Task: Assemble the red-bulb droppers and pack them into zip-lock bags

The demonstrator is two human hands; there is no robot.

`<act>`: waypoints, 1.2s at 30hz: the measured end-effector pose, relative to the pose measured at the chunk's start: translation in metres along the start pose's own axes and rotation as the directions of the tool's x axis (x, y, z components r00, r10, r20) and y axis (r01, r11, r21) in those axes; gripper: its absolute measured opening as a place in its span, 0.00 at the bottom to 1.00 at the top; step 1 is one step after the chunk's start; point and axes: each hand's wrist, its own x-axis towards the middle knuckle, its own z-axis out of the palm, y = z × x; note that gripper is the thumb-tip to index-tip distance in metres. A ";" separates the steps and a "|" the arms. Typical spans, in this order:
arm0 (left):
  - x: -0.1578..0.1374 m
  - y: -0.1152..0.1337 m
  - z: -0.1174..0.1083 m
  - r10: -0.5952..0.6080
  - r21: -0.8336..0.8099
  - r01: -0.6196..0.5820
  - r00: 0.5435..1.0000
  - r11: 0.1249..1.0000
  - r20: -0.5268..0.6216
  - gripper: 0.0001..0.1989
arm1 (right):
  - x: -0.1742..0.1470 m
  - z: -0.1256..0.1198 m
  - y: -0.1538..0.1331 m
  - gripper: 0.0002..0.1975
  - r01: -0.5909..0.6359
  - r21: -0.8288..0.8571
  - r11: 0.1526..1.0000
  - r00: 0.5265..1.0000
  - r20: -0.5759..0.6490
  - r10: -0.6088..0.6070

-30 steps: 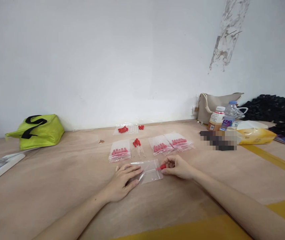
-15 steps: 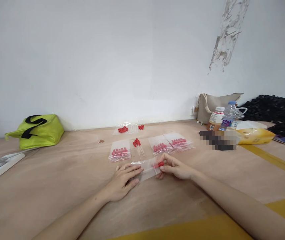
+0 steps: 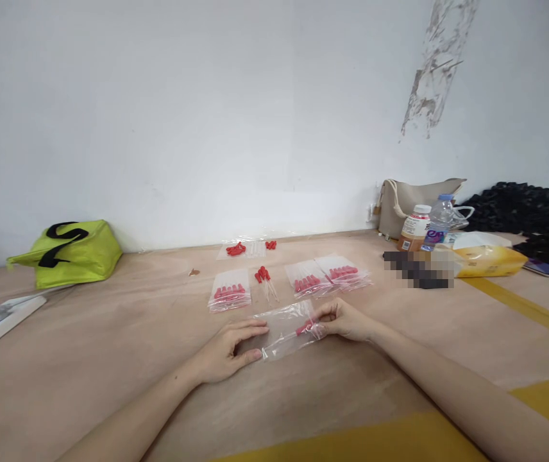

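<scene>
A clear zip-lock bag (image 3: 281, 321) lies in front of me with a red-bulbed dropper (image 3: 303, 328) inside, the bulb near the bag's right end. My right hand (image 3: 339, 321) pinches that right end between thumb and fingers. At the left end rests my left hand (image 3: 231, 346), fingers stretched out and thumb apart, touching or very close to the bag's edge. Just beyond are several loose droppers (image 3: 265, 279) with red bulbs. Filled bags (image 3: 229, 289) of droppers are stacked to their left, and more filled bags (image 3: 308, 279) lie to their right.
Farther back, near the wall, is a plastic bag (image 3: 255, 249) with red bulbs and clear tubes. A lime-green bag (image 3: 79, 253) stands left, above a white box (image 3: 5, 324). On the right are bottles (image 3: 413, 228), a yellow tissue pack (image 3: 490, 260) and a beige bag (image 3: 390, 205).
The dropper has gone from my right fingers into the bag, its bulb now inside. My right hand has shifted to the bag's end, and my left fingers have drawn back a little left.
</scene>
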 end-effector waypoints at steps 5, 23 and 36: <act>0.002 0.001 0.002 0.018 0.016 -0.018 1.000 1.000 0.006 0.19 | -0.001 0.001 -0.009 0.16 0.125 -0.223 0.967 0.986 0.134 -0.096; -0.001 0.001 0.005 -0.046 0.112 0.048 0.999 0.992 -0.019 0.17 | 0.070 0.002 -0.021 0.04 -0.263 -0.605 0.752 0.848 -0.516 -0.119; -0.001 0.001 0.004 -0.022 0.147 0.024 1.000 0.989 -0.012 0.17 | 0.177 0.030 -0.012 0.15 -0.434 -0.379 0.817 0.748 -0.657 0.093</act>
